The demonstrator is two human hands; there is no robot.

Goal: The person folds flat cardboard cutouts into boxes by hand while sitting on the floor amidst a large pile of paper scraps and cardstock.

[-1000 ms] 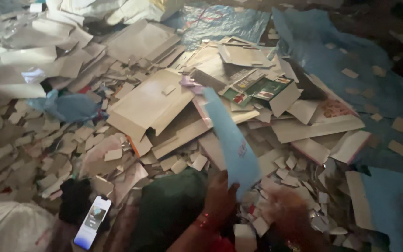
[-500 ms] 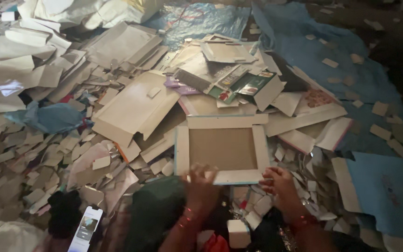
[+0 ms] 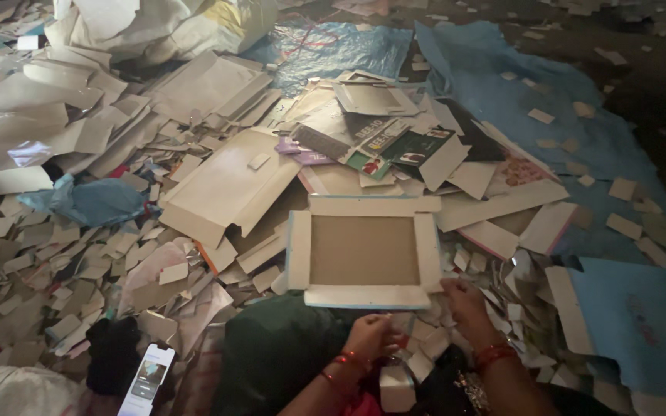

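Cardboard tray (image 3: 364, 251) lies flat on the scrap heap just ahead of my knees, a shallow open box with a brown floor, pale folded-up walls and thin blue edging, its opening facing up. My right hand (image 3: 462, 296) rests at the tray's near right corner, fingers loosely curled down onto the paper bits there; I cannot tell whether the fingertips actually touch the wall or only the scraps beside it. That wrist, ringed with red bangles, angles in from the lower right. My left hand (image 3: 370, 333) sits nearer to me than the tray, just below its near wall and apart from it, fingers bunched together as if pinching something small, though what is hidden in the gloom. Its forearm runs up from the bottom edge, also with red bangles.

Under the left wrist, nearer than the tray, a dark green cloth (image 3: 275, 354) is heaped. Left of that cloth lies a phone (image 3: 148, 379) with its screen lit. Beyond the tray's left wall a large flattened pale carton (image 3: 229, 185) lies open. Beyond the far wall sits a pile of printed cartons (image 3: 395, 142). To the tray's right a blue sheet (image 3: 549, 85) spreads over the floor, scattered with small card offcuts. Far left of the tray lies a crumpled blue bag (image 3: 90, 202).
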